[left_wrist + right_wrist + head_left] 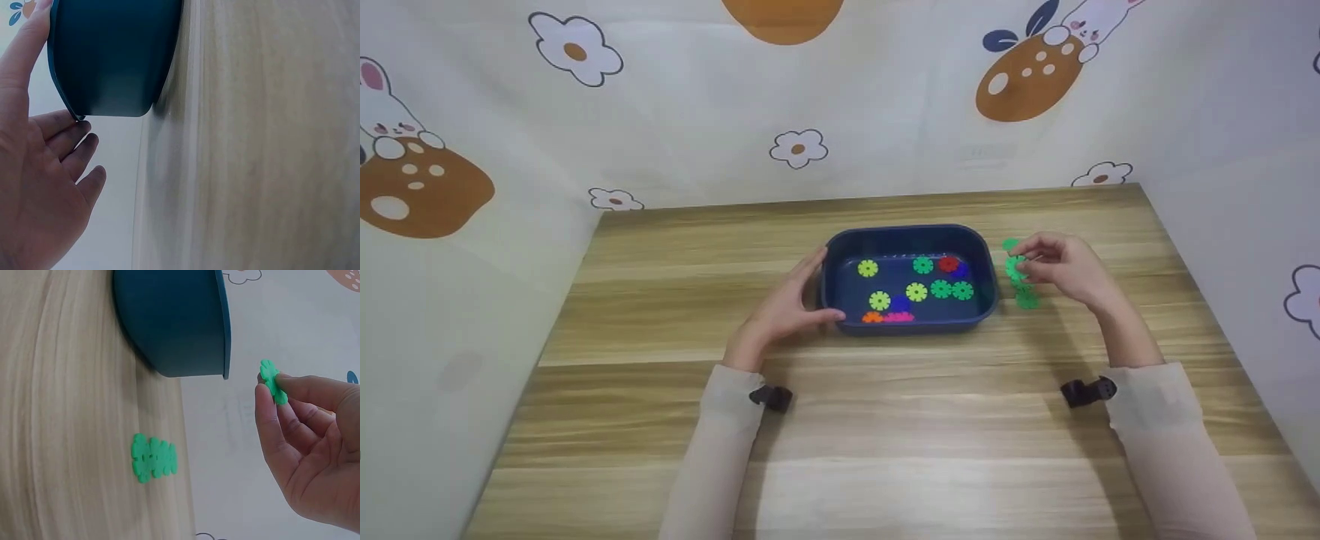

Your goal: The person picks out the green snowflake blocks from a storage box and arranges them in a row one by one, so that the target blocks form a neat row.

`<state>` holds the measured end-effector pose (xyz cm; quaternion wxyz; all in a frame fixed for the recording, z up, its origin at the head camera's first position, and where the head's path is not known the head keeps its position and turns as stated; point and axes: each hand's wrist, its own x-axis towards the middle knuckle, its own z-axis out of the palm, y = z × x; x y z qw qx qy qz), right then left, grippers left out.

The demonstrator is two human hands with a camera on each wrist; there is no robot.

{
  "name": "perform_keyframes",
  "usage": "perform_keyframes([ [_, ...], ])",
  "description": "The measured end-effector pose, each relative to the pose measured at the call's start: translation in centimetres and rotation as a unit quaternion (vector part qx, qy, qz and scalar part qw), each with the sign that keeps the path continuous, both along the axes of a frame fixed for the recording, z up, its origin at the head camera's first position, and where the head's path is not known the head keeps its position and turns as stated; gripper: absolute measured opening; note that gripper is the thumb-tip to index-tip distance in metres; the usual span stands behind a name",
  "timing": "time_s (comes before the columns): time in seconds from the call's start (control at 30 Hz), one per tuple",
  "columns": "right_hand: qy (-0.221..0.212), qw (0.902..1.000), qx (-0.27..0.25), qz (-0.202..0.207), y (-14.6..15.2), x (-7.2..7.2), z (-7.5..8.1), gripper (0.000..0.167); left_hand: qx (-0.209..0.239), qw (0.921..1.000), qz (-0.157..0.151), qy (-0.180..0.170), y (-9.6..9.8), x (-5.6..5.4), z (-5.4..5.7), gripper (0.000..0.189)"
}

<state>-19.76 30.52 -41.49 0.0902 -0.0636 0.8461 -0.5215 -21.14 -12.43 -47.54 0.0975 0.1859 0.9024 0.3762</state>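
A dark blue plastic tub (911,328) stands on the table with several toothed flower-shaped plastic discs (916,292) in it, in yellow-green, green, red, blue, orange and pink. My left hand (784,307) spans the tub's left end. Its thumb lies at the near rim and its loosely extended fingers touch the rim farther back, as the left wrist view shows. To the right of the tub, my right hand (1069,270) pinches a green disc (270,382) between thumb and fingertips, raised off the table. Below it, several green discs (140,458) lie in a row.
The wood-grain table (660,315) reaches back to a pale patterned cloth (690,120), which also covers both sides. A small black wrist camera (772,397) sits on the left cuff and another black camera (1087,391) on the right cuff.
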Motion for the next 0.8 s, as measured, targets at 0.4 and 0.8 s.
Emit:
perform_keyframes([
  [0.4, -0.017, 0.9999, 0.0, -0.003, 0.7, 0.2, -1.3, 0.03, 0.009, 0.9999, -0.004, -0.005, 0.0, 0.0, 0.0, 0.108],
  [0.8, -0.036, 0.9991, -0.022, 0.005, 1.6, 0.5, -2.4, 0.033, 0.019, 0.9998, -0.008, -0.001, 0.0, -0.1, 0.0, 0.109],
])
